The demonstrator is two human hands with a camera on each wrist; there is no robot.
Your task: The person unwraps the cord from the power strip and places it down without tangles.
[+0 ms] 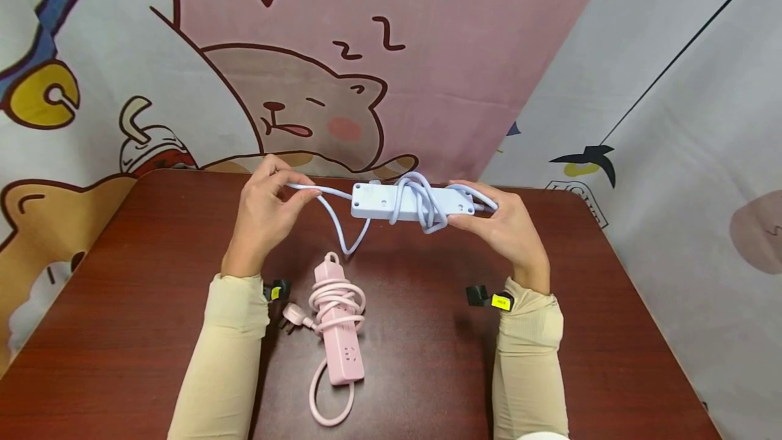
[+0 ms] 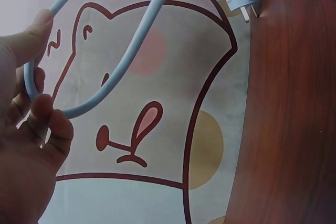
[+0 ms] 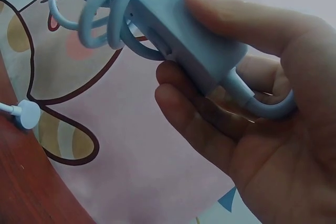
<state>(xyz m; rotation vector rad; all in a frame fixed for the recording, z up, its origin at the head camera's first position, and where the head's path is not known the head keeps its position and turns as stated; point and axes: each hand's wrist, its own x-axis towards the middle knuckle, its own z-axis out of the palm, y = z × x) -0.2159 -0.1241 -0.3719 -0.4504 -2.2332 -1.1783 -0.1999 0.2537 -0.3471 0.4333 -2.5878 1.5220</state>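
Note:
My right hand (image 1: pixel 504 226) grips one end of a light blue power strip (image 1: pixel 373 201), held up over the table with its screw-dotted face showing in the head view. Several turns of its cord (image 1: pixel 421 199) are wound around the middle. Off to the left, my left hand (image 1: pixel 263 212) pinches a loop of the same blue cord (image 2: pixel 121 69) between thumb and fingers. The cord's plug (image 2: pixel 241 1), prongs visible, hangs apart from both hands in the left wrist view. In the right wrist view, thumb and fingers wrap the strip's body (image 3: pixel 184 30) near the cord's exit.
A pink power strip (image 1: pixel 342 355) lies on the dark red wooden table (image 1: pixel 415 358) between the forearms, its cord wound around it. Its pink plug (image 1: pixel 294 315) rests at its left, close to the left wrist camera. A cartoon-printed curtain (image 1: pixel 464 53) hangs behind the table.

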